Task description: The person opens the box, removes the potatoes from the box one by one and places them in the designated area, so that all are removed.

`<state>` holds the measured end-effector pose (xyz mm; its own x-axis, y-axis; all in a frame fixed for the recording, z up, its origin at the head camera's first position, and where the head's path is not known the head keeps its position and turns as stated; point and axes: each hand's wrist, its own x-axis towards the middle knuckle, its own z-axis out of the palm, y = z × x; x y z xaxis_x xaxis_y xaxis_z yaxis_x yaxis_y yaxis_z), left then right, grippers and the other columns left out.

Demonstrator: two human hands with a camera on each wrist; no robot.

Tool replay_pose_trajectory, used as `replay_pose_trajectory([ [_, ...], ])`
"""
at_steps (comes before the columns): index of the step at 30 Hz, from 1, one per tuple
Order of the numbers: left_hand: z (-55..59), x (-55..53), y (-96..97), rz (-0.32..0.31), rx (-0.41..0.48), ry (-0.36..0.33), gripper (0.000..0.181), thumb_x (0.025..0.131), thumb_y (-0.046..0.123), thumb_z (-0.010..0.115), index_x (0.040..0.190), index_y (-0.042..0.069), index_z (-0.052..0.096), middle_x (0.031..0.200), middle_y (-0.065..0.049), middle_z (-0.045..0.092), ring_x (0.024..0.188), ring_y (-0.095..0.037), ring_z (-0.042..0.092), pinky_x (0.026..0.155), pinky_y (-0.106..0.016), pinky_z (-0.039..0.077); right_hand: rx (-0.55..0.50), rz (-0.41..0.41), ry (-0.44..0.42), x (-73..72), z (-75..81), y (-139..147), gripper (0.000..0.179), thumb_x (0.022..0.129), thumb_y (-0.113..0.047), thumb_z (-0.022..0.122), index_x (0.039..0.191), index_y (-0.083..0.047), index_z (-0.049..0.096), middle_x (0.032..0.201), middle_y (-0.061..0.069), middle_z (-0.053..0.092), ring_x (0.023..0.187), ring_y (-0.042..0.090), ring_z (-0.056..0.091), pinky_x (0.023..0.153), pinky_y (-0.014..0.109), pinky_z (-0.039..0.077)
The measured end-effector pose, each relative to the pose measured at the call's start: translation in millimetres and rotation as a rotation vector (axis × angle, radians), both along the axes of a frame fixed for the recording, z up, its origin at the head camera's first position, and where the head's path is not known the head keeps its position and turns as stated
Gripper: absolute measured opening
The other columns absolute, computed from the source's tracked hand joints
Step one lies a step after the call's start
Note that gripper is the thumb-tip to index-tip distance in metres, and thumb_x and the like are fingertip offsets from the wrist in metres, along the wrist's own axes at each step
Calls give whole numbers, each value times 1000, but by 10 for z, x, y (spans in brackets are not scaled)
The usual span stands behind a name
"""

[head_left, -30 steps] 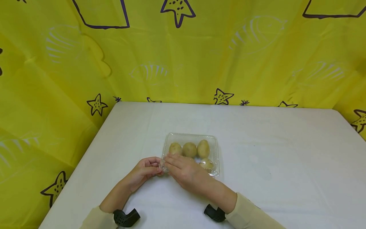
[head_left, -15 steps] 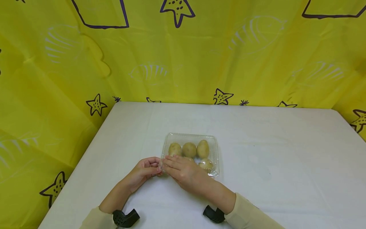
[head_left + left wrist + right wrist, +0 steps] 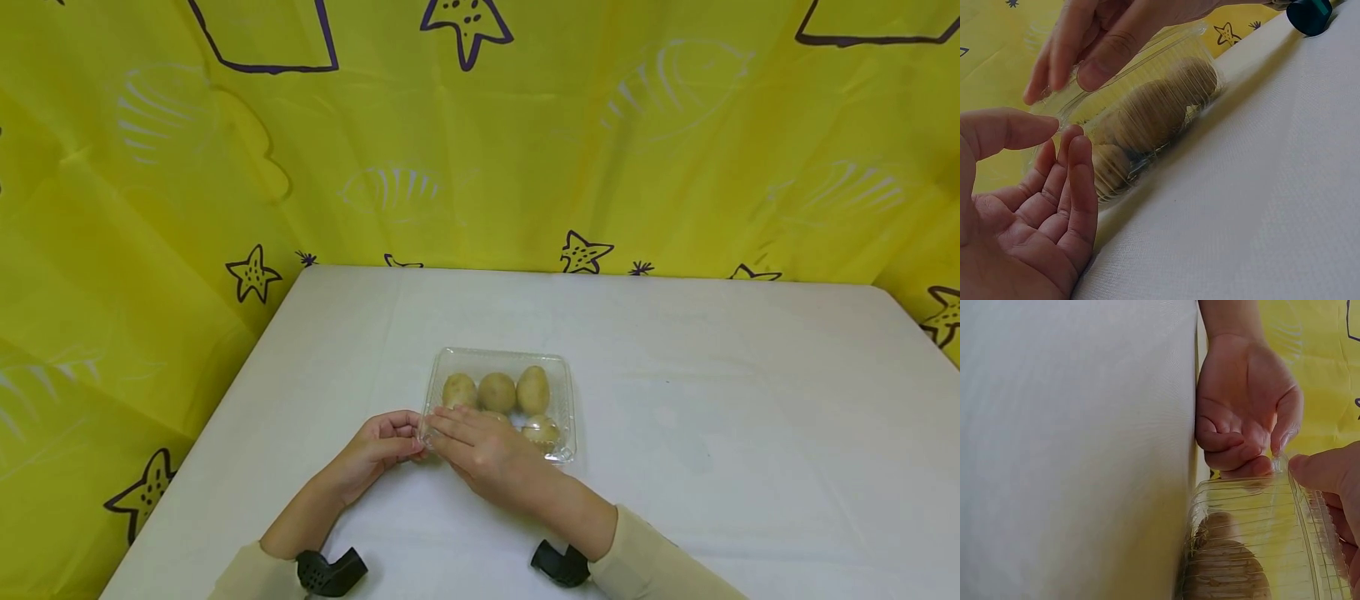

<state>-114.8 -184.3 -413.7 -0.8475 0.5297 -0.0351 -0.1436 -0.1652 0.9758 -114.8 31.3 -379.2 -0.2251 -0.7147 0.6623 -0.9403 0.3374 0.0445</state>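
A clear plastic clamshell box (image 3: 564,392) with its lid down sits on the white table. Several potatoes (image 3: 533,390) lie inside it, some hidden under my right hand. At the box's near left corner, the thumb and fingertips of my left hand (image 3: 378,450) pinch a small tab (image 3: 1278,464). My right hand (image 3: 487,454) reaches across the near side of the box. Its straight fingers rest on the lid by that same corner, and its thumb (image 3: 1099,69) lies at the lid's edge in the left wrist view.
The white-covered table (image 3: 720,417) spreads around the box. A yellow curtain (image 3: 525,150) with printed stars and fish hangs behind it and along the left. Each wrist carries a black camera mount (image 3: 330,572), close above the table.
My right hand has slid slightly left along the lid toward the near left corner, then stayed there. The left hand and the box hold their places.
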Motion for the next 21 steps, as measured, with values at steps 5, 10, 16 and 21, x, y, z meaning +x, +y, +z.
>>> replay_pose_trajectory([
  [5, 0, 11, -8, 9, -4, -8, 15, 85, -2, 51, 97, 4, 57, 84, 0, 62, 78, -10, 57, 73, -23, 48, -37, 0, 52, -21, -18, -20, 28, 76, -8, 72, 103, 1, 66, 107, 13, 64, 104, 22, 59, 94, 31, 41],
  [10, 0, 14, -21, 12, -5, -8, 14, 85, -3, 51, 97, 3, 56, 83, 0, 62, 77, -10, 57, 72, -23, 49, -11, -51, 117, -20, 1, -11, 32, 75, -12, 70, 102, 4, 65, 103, 17, 65, 102, 27, 59, 92, 32, 43],
  [16, -5, 5, -23, -8, 18, 20, 14, 86, -4, 48, 94, 4, 56, 83, -2, 63, 76, -12, 61, 72, -25, 50, 68, -136, 227, -14, 35, -9, 30, 75, -16, 58, 96, 5, 65, 99, 17, 65, 100, 28, 60, 93, 32, 43],
  [21, -7, 0, 2, -17, 26, 25, 13, 87, -3, 47, 91, 5, 57, 82, -3, 65, 77, -13, 63, 70, -25, 51, 194, -210, 242, 8, 114, -27, 36, 71, -20, 59, 95, 6, 66, 99, 19, 64, 99, 28, 59, 92, 32, 43],
])
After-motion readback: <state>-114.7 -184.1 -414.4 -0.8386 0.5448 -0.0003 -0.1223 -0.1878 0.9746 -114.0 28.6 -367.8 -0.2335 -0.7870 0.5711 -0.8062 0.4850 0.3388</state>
